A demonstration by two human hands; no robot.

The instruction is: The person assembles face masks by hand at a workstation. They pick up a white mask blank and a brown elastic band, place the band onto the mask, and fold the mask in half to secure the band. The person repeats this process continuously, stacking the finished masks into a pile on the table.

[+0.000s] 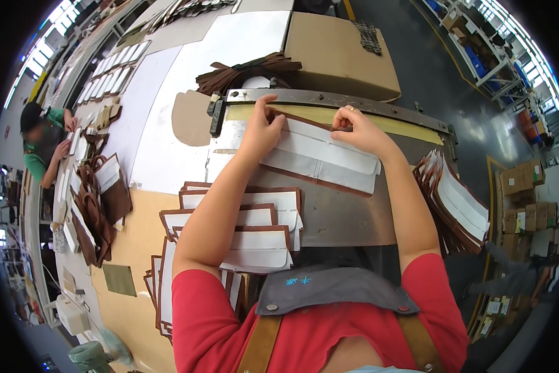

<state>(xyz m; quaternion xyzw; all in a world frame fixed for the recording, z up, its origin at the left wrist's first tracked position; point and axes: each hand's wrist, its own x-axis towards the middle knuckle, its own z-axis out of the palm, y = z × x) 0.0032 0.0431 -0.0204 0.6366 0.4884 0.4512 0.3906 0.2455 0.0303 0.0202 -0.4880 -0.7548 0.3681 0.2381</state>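
Note:
Between my hands a brown leather panel with a white backing (326, 152) lies tilted over the metal plate of a bench machine (354, 217). At its far left corner my left hand (264, 129) grips the edge with the thumb, index finger stretched out. My right hand (359, 129) has its thumb and fingers pinched together at the panel's far edge. Just beyond both hands runs the machine's metal bar (329, 98), with a yellow strip (410, 129) along it. Several similar white-backed panels (264, 239) are stacked beside and under my left forearm.
A sheaf of brown panels (457, 199) hangs at the right beside my forearm. Dark brown leather strips (245, 71) and a cardboard box (341, 53) stand beyond the machine. Across the table at left, a person in green (40, 146) handles pieces near brown straps (96, 211).

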